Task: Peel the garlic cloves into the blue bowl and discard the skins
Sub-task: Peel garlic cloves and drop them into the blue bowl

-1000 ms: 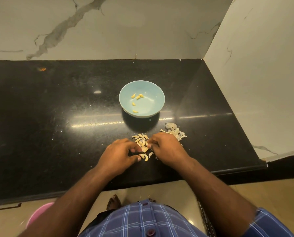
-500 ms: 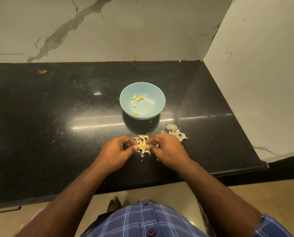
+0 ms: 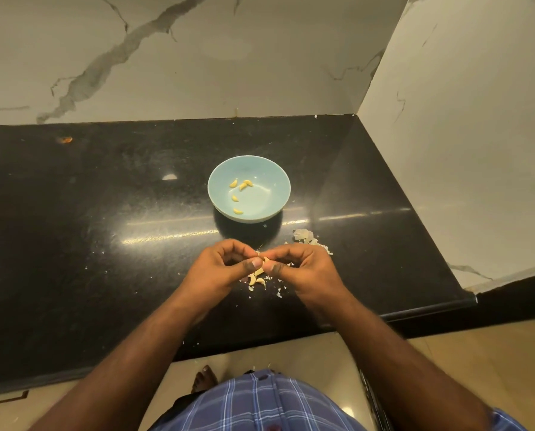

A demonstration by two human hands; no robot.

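hands: left hand [image 3: 219, 270] and right hand [image 3: 303, 269] at frame centre, fingertips curled, pinching one garlic clove [image 3: 265, 260] between them
blue bowl [image 3: 249, 188]: above hands, 5 peeled cloves [image 3: 240, 185] inside
unpeeled cloves [image 3: 256, 279]: small pile under hands, count unclear
skins [image 3: 309, 239]: one heap right of hands
countertop [image 3: 104, 228]: black, flecked with scraps

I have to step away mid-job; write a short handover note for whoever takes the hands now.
Left hand and right hand: both raised just above the counter, together pinching one garlic clove between the fingertips; peeling is underway.
Blue bowl: behind the hands, holding five peeled cloves.
Unpeeled cloves: a small heap on the counter under the hands, partly hidden.
Skins: a loose pile on the counter right of the bowl, with flakes scattered around.
Done: five cloves. Left: finish this clove, peel the heap, then discard all the skins.
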